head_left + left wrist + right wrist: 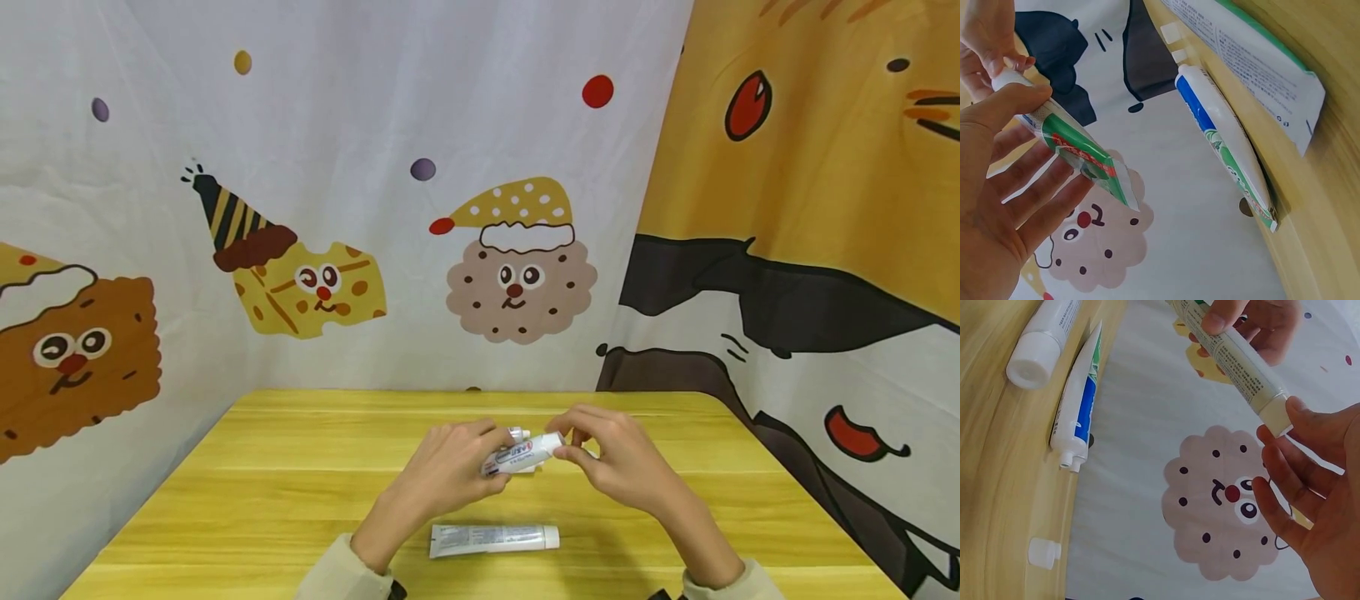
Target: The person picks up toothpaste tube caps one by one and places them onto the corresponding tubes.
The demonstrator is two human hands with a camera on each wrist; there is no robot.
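Note:
My left hand [457, 462] holds a white and green toothpaste tube [522, 455] above the table, its thumb across the tube in the left wrist view. At the tube's capped end, my right hand [618, 462] pinches the white cap [1275, 417] between thumb and index finger, its other fingers spread. Behind the hands lies a second toothpaste tube [1077, 412] with a blue and green stripe, its nozzle end bare. A loose white cap [1044, 552] sits on the table beyond that nozzle.
A third toothpaste tube [495, 540], its white cap on, lies crosswise on the yellow wood-grain table [300, 492], nearer to me than the hands. Behind the table's far edge hangs a white curtain [337, 125] printed with cartoon figures.

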